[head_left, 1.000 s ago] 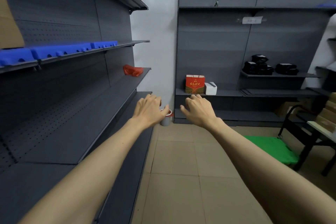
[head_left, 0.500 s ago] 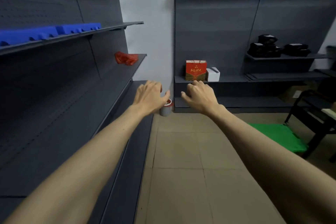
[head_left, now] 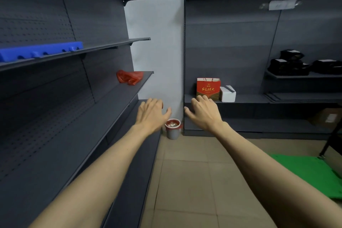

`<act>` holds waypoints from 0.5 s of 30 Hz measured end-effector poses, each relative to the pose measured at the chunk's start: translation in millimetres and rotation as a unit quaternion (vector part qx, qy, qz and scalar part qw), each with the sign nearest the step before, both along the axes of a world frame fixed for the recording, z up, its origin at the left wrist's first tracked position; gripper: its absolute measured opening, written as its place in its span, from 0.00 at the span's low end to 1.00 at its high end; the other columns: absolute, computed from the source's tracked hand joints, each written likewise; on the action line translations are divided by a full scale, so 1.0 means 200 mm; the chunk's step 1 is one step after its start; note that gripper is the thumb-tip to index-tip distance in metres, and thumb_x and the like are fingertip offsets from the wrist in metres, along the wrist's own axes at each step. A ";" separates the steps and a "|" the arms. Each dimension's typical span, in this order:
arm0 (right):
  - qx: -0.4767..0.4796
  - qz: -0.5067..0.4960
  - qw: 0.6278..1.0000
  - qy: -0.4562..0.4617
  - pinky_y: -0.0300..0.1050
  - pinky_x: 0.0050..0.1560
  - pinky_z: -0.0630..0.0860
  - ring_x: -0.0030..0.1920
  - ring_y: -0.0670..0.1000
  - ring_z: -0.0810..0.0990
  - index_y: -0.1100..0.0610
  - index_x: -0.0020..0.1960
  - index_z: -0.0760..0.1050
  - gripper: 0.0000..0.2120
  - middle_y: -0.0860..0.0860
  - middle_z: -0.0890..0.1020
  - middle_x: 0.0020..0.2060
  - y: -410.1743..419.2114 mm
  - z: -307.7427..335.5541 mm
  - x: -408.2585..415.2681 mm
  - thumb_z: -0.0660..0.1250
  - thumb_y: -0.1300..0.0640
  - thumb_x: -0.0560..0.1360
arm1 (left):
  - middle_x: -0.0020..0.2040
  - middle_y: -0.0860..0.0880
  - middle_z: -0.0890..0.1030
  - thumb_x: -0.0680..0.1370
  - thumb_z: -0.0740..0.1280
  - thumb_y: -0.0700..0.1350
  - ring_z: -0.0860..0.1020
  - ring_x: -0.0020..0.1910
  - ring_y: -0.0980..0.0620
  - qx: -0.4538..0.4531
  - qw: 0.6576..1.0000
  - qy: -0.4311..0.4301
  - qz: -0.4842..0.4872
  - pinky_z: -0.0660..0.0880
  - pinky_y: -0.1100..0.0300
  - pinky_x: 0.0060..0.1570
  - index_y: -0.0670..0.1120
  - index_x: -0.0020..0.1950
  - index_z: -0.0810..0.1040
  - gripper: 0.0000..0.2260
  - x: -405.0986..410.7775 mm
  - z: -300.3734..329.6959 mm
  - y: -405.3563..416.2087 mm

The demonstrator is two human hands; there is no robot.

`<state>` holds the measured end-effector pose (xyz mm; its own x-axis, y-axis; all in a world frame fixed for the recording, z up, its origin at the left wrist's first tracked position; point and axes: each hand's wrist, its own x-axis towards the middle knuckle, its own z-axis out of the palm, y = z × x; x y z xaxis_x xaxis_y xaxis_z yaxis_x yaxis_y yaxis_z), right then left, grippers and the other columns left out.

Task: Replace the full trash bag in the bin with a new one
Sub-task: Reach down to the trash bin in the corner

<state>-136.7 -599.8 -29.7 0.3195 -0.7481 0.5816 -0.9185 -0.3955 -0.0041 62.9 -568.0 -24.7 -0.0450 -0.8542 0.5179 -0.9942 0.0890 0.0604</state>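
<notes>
Down in the floor corner where two dark grey shelving units meet, a small grey trash bin (head_left: 173, 130) stands on the beige tiles, lined with a red trash bag (head_left: 175, 124) whose edge folds over the rim. Pale scraps fill it to the top. Both arms reach forward toward it from the bottom of the head view. The left hand (head_left: 150, 113) hangs above and just left of the bin, fingers loosely spread, palm down, grasping nothing. The right hand (head_left: 202, 112) hangs above and to the right of the bin, likewise spread and empty, its thumb pointing toward the left hand. Neither hand touches the bin.

On the left shelving unit, a crumpled red plastic bag (head_left: 129, 77) lies near the end of the middle shelf (head_left: 118, 96), and a blue moulded tray (head_left: 39, 52) sits on the shelf above. On the facing unit, a red gift bag (head_left: 208, 88) with gold lettering stands beside a white box (head_left: 228, 94), just beyond the right hand's fingertips. Black packages (head_left: 290, 64) rest on a higher shelf further right. A green platform cart (head_left: 311, 169) lies on the floor at the right edge.
</notes>
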 end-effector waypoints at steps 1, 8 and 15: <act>0.001 0.003 1.000 -0.002 0.45 0.43 0.64 0.43 0.51 0.69 0.60 0.47 0.75 0.20 0.56 0.78 0.44 -0.08 0.00 0.00 0.56 0.43 0.78 | 0.51 0.45 0.81 0.79 0.57 0.58 0.75 0.53 0.46 -0.004 1.000 -0.003 0.002 0.70 0.50 0.56 0.44 0.51 0.78 0.19 -0.01 0.00 -0.07; 0.022 0.010 1.000 0.003 0.46 0.46 0.70 0.46 0.52 0.74 0.59 0.49 0.75 0.21 0.56 0.79 0.46 -0.52 -0.06 0.00 0.55 0.42 0.79 | 0.52 0.45 0.80 0.79 0.58 0.57 0.75 0.54 0.46 -0.003 1.000 -0.016 -0.011 0.69 0.51 0.53 0.43 0.51 0.76 0.18 -0.04 -0.01 -0.51; 0.043 0.002 0.999 0.009 0.48 0.46 0.72 0.46 0.53 0.75 0.59 0.49 0.75 0.22 0.56 0.79 0.46 -1.03 -0.15 0.07 0.54 0.41 0.79 | 0.53 0.45 0.80 0.79 0.57 0.57 0.75 0.54 0.47 0.013 0.999 -0.018 -0.026 0.71 0.50 0.54 0.44 0.54 0.75 0.18 0.04 -0.11 -1.03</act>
